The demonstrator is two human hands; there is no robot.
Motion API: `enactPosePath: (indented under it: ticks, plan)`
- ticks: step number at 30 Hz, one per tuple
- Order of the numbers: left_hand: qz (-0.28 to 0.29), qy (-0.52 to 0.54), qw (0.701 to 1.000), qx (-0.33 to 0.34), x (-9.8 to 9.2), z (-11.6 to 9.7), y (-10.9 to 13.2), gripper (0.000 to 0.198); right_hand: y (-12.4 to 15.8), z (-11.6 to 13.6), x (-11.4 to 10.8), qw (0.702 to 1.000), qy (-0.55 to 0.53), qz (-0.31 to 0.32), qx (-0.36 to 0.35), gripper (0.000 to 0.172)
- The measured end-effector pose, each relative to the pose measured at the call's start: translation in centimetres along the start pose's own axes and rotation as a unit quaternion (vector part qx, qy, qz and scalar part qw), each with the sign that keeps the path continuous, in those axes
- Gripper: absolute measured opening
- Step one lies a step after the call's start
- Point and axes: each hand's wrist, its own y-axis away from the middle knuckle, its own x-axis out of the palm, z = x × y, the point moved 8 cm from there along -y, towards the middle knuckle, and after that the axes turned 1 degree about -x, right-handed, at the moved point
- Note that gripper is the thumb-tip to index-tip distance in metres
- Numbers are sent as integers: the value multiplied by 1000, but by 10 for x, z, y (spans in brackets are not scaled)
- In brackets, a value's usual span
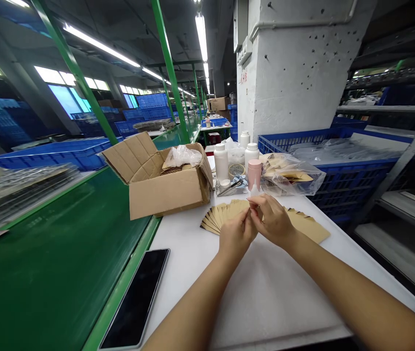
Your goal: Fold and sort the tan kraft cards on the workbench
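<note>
A dark phone (136,300) lay at the white table's (266,297) left edge, beside the green belt, with an open cardboard box (167,192) behind it. The left hand (235,236) and right hand (273,219) met fingertip to fingertip, fingers curled, just above a fan of brown paper pouches (222,214) lying flat on the table. Whether they gripped anything could not be told. A pink bottle (254,174) stood just beyond, near a blue crate (339,185).
</note>
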Motion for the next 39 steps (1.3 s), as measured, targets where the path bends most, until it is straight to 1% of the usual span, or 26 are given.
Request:
enactPosePath:
  ticks: [2,5,9,13,16,19,21,22,23,24,26,28,30,32,34,39]
  plan:
    - [3,25,1000,-4,1,2,0,27,-1,1,-1,1000,1,-2,-1,29]
    - [7,94,995,-12,3,5,-1,27,-1,1,0,1000,2,3,0,27]
    - [4,179,983,-47,2,12,-4,27,0,1,4,1000,2,23,3,25]
    - [12,274,958,-89,5,18,-6,26,1,2,8,999,-3,39,0,24]
    - [23,335,936,-107,8,20,-7,27,1,1,10,999,-4,49,-1,23]
    - [33,351,929,-109,12,21,-7,33,2,-5,10,998,-26,47,32,24]
    - [21,321,942,-98,9,22,-7,35,4,-16,6,992,-71,27,102,23]
    - [4,288,954,-88,6,22,-7,35,6,-23,6,982,-106,20,153,22]
    - [-16,245,966,-77,2,22,-6,35,9,-30,7,966,-149,22,210,19]
    - [-35,198,978,-62,-2,20,-5,35,12,-36,12,943,-197,34,266,17]
    - [-50,121,991,-29,-6,15,-3,37,20,-42,25,881,-299,76,360,23]
    - [-41,84,996,0,-6,9,-1,38,25,-40,36,819,-385,102,413,31]
    - [-34,70,997,14,-4,6,0,39,26,-39,42,780,-434,94,442,31]
    - [-35,75,996,16,-3,5,0,38,28,-40,46,759,-453,85,461,30]
    - [-35,94,995,13,-3,6,0,38,32,-42,50,744,-455,88,480,31]
    - [-39,132,990,-11,1,10,-1,38,41,-50,57,732,-425,120,518,40]
